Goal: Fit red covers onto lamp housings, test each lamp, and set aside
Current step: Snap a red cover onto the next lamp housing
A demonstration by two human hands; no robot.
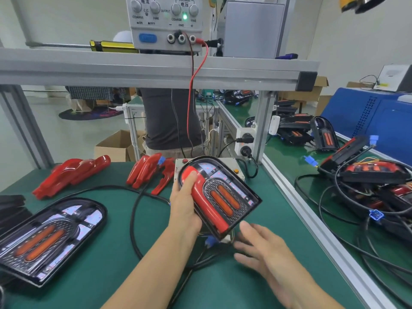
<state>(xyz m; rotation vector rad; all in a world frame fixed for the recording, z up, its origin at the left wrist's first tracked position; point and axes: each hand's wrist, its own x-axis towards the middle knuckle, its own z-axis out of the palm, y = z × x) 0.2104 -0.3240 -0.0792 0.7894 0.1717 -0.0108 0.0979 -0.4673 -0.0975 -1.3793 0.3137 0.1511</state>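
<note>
My left hand (186, 204) grips a black lamp housing (231, 192) with two orange strips, held tilted above the green mat. A red cover (204, 195) lies along the housing's left side, and my thumb presses on its top end. My right hand (260, 246) hovers just below the housing's lower end with fingers spread, near a blue connector (209, 240) and the wires hanging from the lamp. A second housing (51, 237) without a cover lies flat at the left. Loose red covers sit in two piles at the back, one left (71, 175) and one centre (149, 171).
A small test box (234, 168) with buttons sits behind the held lamp. Black cables (136, 210) loop across the mat. A power supply (166, 21) stands on the shelf above. Finished lamps and tangled wires (365, 175) crowd the table on the right. A person stands beyond the bench.
</note>
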